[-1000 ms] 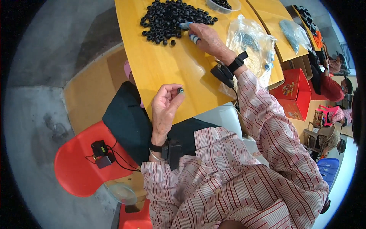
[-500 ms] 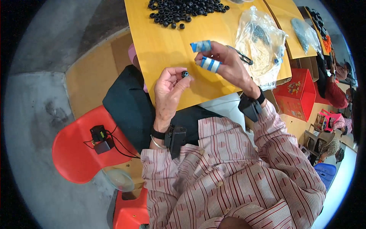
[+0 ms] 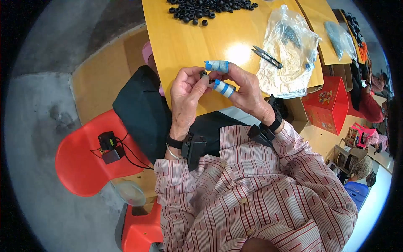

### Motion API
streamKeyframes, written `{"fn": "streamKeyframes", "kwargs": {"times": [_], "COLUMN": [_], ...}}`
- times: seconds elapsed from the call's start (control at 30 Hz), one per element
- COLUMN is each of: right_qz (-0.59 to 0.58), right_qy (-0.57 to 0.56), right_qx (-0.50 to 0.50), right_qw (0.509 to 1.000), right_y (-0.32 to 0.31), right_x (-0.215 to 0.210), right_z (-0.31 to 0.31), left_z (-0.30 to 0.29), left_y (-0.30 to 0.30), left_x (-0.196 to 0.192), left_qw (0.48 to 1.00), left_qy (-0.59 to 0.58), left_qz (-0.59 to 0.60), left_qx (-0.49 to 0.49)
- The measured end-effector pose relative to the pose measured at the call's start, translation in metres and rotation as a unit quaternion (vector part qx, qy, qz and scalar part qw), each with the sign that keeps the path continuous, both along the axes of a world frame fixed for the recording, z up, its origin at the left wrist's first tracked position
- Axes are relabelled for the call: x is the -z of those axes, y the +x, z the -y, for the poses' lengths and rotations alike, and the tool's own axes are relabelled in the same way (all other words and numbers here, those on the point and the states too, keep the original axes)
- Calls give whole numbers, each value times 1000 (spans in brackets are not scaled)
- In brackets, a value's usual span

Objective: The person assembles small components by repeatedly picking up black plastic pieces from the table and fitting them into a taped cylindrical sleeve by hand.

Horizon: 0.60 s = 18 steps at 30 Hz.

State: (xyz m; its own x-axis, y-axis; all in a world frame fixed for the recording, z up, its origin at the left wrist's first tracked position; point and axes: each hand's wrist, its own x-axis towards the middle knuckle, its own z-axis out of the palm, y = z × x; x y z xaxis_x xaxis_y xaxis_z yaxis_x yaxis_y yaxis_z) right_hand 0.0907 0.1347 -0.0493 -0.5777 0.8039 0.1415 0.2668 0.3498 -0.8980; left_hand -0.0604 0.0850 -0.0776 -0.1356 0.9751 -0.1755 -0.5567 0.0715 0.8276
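Observation:
Between the thumb and forefinger of my left hand (image 3: 184, 98) is a small black ring-shaped piece (image 3: 203, 73), held just above the wooden table. My right hand (image 3: 247, 92) has come up against it from the right, thumb and forefinger wrapped in blue and white tape. Those taped fingers are closed close to the piece, and a little dark material shows at their tips, too small to name. A heap of similar black pieces (image 3: 210, 7) lies at the table's far edge. Thread snips (image 3: 267, 57) rest to the right of my hands, partly on a clear plastic bag.
The crumpled clear plastic bag (image 3: 289, 54) with small dark contents covers the table's right side. Another bag (image 3: 338, 40) lies on the neighbouring table. A red box (image 3: 325, 105) stands beyond the table's right edge. At left is a red chair (image 3: 88, 155) holding a black device with cables.
My right hand has moved left and down, bringing its taped fingers together beside the black piece. The snips, partly covered by that hand before, now show fully. My left hand keeps its hold.

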Motion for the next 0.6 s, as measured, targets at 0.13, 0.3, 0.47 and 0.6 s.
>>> {"fn": "streamKeyframes", "kwargs": {"times": [0.13, 0.3, 0.47, 0.6], "right_qz": [-7, -28, -31, -12], "right_qy": [1, -40, -31, 54], "right_qx": [1, 37, 32, 36], "right_qw": [1000, 998, 999, 998], "right_y": [-2, 10, 9, -1], "right_x": [-2, 12, 13, 6], "right_z": [5, 6, 11, 13], "left_z": [1, 2, 1, 1], "left_y": [-1, -1, -2, 1], "left_x": [3, 3, 1, 1], "left_qw": [1000, 1000, 1000, 1000], "left_qy": [0, -5, -9, -6], "left_qz": [-1, -5, -18, -24], "left_qx": [-10, -4, -13, -18]}}
